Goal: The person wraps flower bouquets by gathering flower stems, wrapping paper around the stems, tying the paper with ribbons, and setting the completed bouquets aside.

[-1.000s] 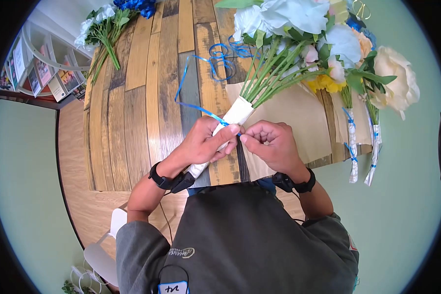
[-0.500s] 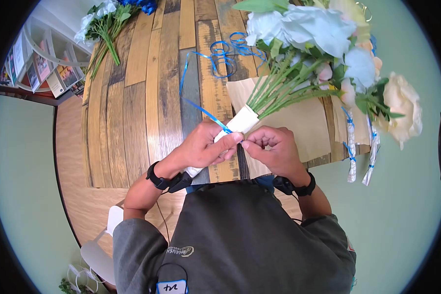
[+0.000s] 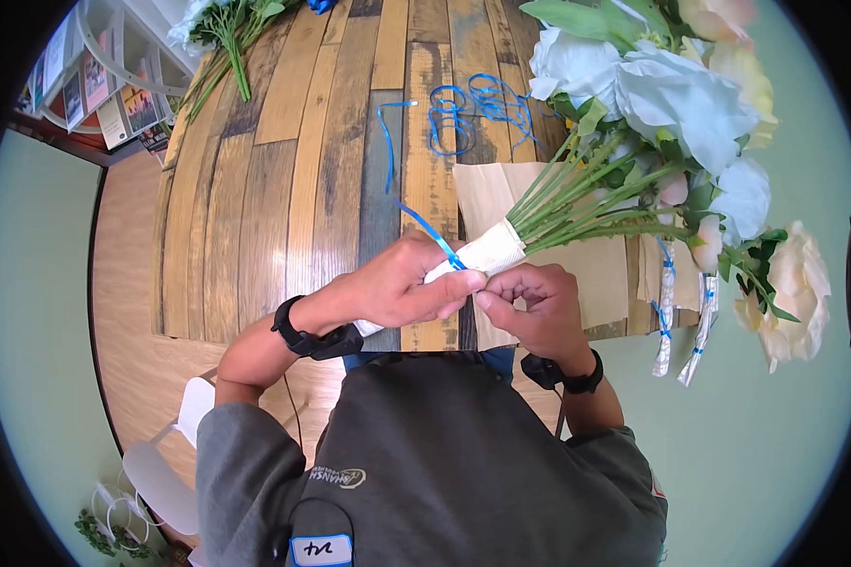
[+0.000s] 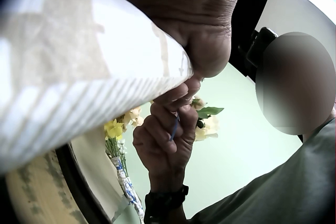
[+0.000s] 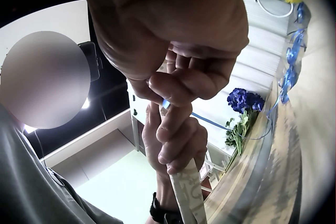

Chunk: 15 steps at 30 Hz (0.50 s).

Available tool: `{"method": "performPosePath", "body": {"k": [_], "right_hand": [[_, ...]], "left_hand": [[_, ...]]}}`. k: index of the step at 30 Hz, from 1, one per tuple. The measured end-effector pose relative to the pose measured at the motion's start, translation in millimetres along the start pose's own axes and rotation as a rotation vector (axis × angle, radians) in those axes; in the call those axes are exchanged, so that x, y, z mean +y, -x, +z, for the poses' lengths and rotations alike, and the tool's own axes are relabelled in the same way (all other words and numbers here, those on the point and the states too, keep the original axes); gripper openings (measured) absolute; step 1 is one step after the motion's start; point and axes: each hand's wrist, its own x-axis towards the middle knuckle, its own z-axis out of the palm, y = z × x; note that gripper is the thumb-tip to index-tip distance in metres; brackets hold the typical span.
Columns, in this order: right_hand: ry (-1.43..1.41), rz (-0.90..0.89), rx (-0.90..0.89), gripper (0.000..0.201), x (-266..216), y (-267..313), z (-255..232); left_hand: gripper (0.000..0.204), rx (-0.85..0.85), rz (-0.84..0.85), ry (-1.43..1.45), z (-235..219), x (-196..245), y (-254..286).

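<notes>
Head view first, and there was the bouquet (image 3: 667, 109), its wrapped handle (image 3: 494, 249) slanting from beside the left wrist up to the far right, flowers at that far end, all above the counter (image 3: 284, 208). The left hand (image 3: 411, 285) had its fingers curled round the handle; the right hand (image 3: 537, 307), fingers bent to a pinch, sat on the near right side, just beside the left thumb. And the blue ribbon (image 3: 429, 228) ran across that long axis, not along it! That crossing looked like what mattered, with the right hand seemingly nearer the short end.

Over to the left wrist: the handle loomed large, and beyond its narrowing end the right hand showed a blue strip at its fingers.

Right wrist, then: a glint of ribbon between thumb and finger, the left hand just beneath, wrapped tightly round the handle.
</notes>
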Motion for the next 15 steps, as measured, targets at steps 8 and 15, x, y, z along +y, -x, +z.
{"method": "performPosePath", "body": {"k": [8,15], "right_hand": [[0.014,0.014,-0.002,0.009,-1,9,5],[0.000,-0.022,-0.021,0.039,24,-34,-23]], "left_hand": [[0.033,-0.050,-0.004,0.030,1,-4,4],[0.035,-0.104,0.087,-0.035,-2,2,7]]}}
